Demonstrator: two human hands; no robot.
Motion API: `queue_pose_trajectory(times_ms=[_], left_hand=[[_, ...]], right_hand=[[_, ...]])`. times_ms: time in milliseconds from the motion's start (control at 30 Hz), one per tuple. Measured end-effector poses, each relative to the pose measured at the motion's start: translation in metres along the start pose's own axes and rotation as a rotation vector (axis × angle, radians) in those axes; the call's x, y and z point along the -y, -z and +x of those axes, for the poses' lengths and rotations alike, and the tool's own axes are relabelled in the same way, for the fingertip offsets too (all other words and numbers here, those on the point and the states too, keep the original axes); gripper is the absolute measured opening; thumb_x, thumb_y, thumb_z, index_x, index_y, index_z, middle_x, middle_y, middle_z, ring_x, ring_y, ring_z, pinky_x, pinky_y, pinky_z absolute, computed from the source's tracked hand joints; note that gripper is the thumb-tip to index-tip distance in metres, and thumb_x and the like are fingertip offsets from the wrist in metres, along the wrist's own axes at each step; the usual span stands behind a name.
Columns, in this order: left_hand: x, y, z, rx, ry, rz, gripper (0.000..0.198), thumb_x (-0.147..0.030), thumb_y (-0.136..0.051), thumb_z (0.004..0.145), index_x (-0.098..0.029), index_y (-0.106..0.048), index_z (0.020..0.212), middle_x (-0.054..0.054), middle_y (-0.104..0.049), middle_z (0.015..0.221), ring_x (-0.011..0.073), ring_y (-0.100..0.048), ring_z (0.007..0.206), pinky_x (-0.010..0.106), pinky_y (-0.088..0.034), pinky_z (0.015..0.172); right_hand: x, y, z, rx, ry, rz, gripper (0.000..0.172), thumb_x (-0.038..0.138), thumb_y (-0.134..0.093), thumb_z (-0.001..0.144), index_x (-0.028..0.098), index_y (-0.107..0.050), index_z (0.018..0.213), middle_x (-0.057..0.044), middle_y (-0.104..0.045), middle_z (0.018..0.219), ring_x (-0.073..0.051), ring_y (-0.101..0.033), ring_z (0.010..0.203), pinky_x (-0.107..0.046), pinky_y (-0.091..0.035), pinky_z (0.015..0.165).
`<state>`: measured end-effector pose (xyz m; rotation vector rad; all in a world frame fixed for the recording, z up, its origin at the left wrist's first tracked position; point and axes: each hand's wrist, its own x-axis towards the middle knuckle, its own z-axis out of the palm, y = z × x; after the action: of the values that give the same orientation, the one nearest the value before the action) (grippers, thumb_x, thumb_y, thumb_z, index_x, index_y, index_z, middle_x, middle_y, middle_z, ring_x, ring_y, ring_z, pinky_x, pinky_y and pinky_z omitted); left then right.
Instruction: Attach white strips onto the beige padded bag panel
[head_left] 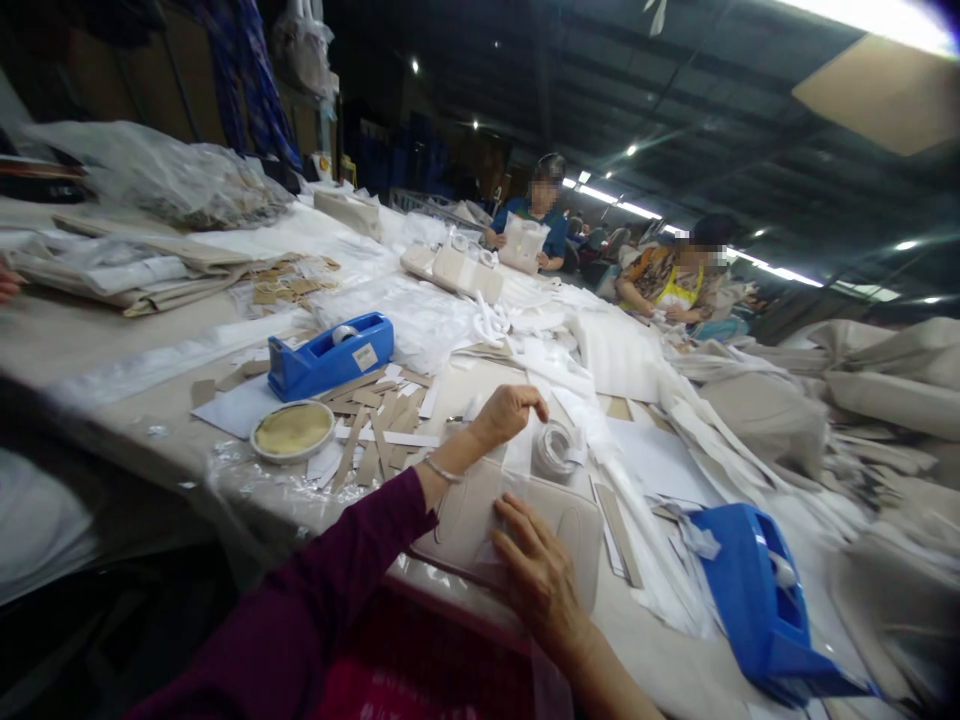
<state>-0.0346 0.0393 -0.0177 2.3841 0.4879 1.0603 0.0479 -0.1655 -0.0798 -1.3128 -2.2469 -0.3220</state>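
- Resting flat on a clear plastic sleeve (529, 480), the right hand (540, 580) has its fingers (517, 525) spread and released, gripping nothing.
- The left hand (510, 415), coming from a maroon sleeve (300, 600) with a thin silver bracelet (442, 470) at the wrist, is half clenched at the far end of the plastic. Whether its fingers pinch the plastic, I cannot tell.
- A beige cloth bag (480, 525) lies flat inside the plastic, at the near edge of a long table (97, 340), under the right hand, with an oval slot showing at its 2 o'clock.
- A roll of tape (555, 450) sits at the bag's 12 o'clock, just beside the left hand.
- Cardboard strips (375, 435) lie scattered at 10 o'clock, near a round dish of yellow sponge (292, 430) at 9 o'clock.
- A blue tape dispenser (330, 355) stands at 10 o'clock, well apart from the hands; a second blue tape dispenser (757, 590) lies tilted at 4 o'clock.
- A red crate (420, 670) sits at 7 o'clock, below the table edge.
- Far off at 12 and 1 o'clock, two seated co-workers (536, 215) (675, 285) handle similar pale goods; beige bags (885, 385) are heaped at 3 o'clock.
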Motion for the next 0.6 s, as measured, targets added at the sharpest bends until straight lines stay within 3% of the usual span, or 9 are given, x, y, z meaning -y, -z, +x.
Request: queue_pose_trajectory(times_ms=[100,233,300,433,600], left_hand=[[-0.019,0.004,-0.061,0.116,-0.122,-0.027,0.037,0.005,-0.041,0.07,-0.016,-0.07,0.079,0.003,-0.072,0.086,0.0133,-0.067,0.086,0.022,-0.052,0.084],[-0.026,0.004,-0.123,0.187,-0.176,-0.006,0.04,-0.002,-0.044,0.081,-0.016,-0.066,0.111,0.008,-0.066,0.121,0.0186,-0.057,0.12,0.035,-0.04,0.11],[-0.026,0.004,-0.133,0.211,-0.201,0.038,0.041,-0.003,-0.043,0.084,-0.018,-0.061,0.118,0.008,-0.061,0.13,0.018,-0.049,0.129,0.038,-0.032,0.115],[-0.028,0.005,-0.132,0.23,-0.238,0.146,0.033,-0.01,-0.047,0.089,-0.02,-0.06,0.117,0.006,-0.062,0.127,0.0186,-0.05,0.129,0.038,-0.034,0.114],[-0.033,0.009,-0.133,0.221,-0.292,0.245,0.025,-0.02,-0.057,0.088,-0.021,-0.062,0.112,0.007,-0.061,0.127,0.0213,-0.053,0.124,0.039,-0.036,0.114]], right_hand=[[-0.001,-0.003,0.0,0.01,-0.017,0.008,0.027,0.004,-0.047,0.082,0.016,-0.063,0.1,-0.015,-0.054,0.134,-0.025,-0.039,0.136,-0.044,-0.048,0.105],[0.005,-0.001,-0.005,0.03,-0.052,0.054,0.034,0.0,-0.042,0.08,0.015,-0.064,0.102,-0.014,-0.054,0.135,-0.024,-0.04,0.136,-0.044,-0.043,0.109],[0.008,0.007,-0.007,0.049,-0.057,0.116,0.034,-0.001,-0.042,0.077,0.016,-0.064,0.097,-0.012,-0.053,0.136,-0.024,-0.041,0.135,-0.044,-0.042,0.11],[-0.003,0.031,0.007,0.09,-0.103,0.284,0.047,-0.002,-0.04,0.07,0.021,-0.066,0.102,-0.006,-0.064,0.12,-0.018,-0.055,0.12,-0.037,-0.05,0.1],[-0.056,0.032,0.063,0.084,-0.157,0.007,0.052,-0.002,-0.039,0.073,0.017,-0.069,0.11,-0.008,-0.066,0.119,-0.021,-0.053,0.119,-0.044,-0.042,0.104]])
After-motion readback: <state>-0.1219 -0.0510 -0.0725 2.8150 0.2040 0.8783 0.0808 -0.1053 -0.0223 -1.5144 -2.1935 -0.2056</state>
